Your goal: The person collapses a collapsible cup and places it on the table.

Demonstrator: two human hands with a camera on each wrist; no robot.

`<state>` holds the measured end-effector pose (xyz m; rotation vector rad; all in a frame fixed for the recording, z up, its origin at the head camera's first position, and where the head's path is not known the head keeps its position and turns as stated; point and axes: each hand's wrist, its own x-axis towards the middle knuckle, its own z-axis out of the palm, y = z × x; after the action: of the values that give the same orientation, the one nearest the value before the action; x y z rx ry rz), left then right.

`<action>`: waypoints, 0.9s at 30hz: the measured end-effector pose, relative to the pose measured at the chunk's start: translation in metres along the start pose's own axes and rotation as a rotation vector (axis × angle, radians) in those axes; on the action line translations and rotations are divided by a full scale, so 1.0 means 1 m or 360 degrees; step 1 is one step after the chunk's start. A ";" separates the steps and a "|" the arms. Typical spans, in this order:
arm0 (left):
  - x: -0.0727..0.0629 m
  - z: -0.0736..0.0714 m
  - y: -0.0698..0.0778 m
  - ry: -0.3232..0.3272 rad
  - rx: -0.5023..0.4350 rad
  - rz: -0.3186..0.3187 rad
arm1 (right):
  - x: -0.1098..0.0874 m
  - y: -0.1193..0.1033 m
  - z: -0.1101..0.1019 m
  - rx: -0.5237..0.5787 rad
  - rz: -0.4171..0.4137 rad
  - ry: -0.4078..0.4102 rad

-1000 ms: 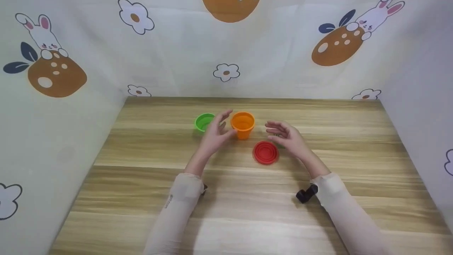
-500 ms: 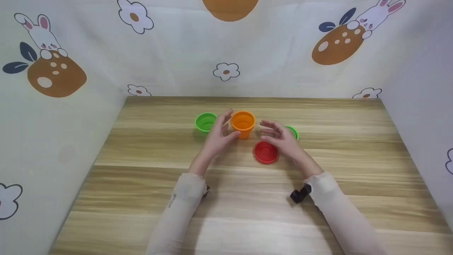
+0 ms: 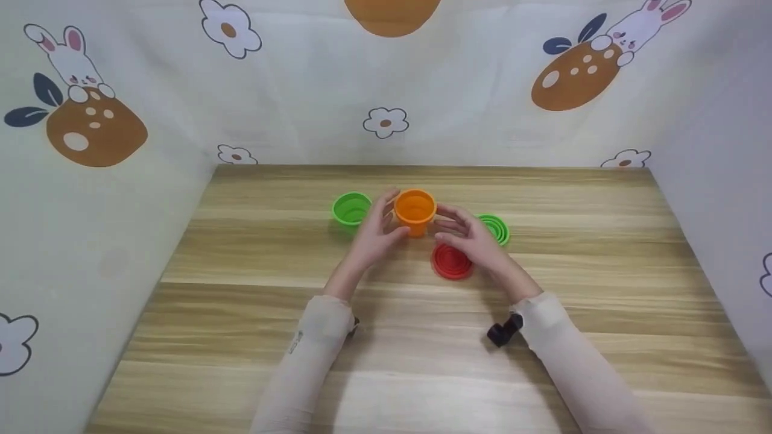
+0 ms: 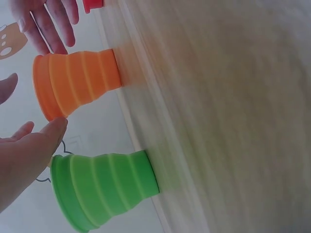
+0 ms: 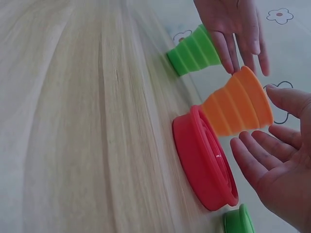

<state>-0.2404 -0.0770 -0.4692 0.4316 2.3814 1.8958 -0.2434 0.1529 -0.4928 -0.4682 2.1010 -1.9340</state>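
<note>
An orange collapsible cup (image 3: 415, 208), stretched to full height, stands upright on the table between both hands. My left hand (image 3: 372, 235) is at its left side with fingers spread, fingertips right at the rim in the left wrist view. From the right, my right hand (image 3: 470, 235) has its relaxed fingers close beside the rim; the right wrist view shows its palm turned to the orange cup (image 5: 238, 104). A green expanded cup (image 3: 351, 208) stands left of the left hand, partly behind it. Below the right hand lies a red collapsed cup (image 3: 451, 262), its upper edge hidden by that hand.
A flattened green cup (image 3: 496, 229) lies right of the right hand. The wooden table (image 3: 241, 337) meets a patterned cloth wall (image 3: 301, 90) behind the cups. A black wrist camera (image 3: 503, 330) hangs beside the right sleeve.
My right hand has moved left to the orange cup's side, uncovering the flattened green cup. The left hand has shifted slightly right, closer to the orange cup.
</note>
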 end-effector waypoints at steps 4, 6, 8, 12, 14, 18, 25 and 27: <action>0.001 0.001 0.002 0.0005 -0.0007 -0.0004 | 0.001 -0.001 0.003 0.0050 -0.0015 0.0017; 0.001 0.001 0.003 0.0016 -0.0001 -0.0017 | 0.000 -0.002 0.003 0.0069 -0.0004 0.0036; 0.001 0.002 0.004 0.0037 0.0010 -0.0026 | 0.000 -0.003 0.003 0.0076 -0.0001 0.0053; 0.000 0.002 0.006 0.0082 0.0006 -0.0005 | -0.003 -0.008 0.002 0.0070 -0.0030 0.0083; 0.001 0.002 0.008 0.0101 0.0014 0.0014 | -0.005 -0.011 0.002 0.0069 -0.0074 0.0089; 0.002 0.003 0.012 0.0120 0.0043 0.0049 | -0.009 -0.016 0.000 0.0096 -0.0106 0.0116; 0.003 0.004 0.017 0.0141 0.0119 0.0114 | -0.016 -0.024 -0.004 0.0112 -0.0092 0.0133; 0.003 0.005 0.018 0.0143 0.0114 0.0141 | -0.018 -0.026 -0.005 0.0099 -0.0109 0.0135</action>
<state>-0.2389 -0.0681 -0.4523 0.4740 2.5345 1.9099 -0.2271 0.1622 -0.4669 -0.4587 2.0946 -2.0854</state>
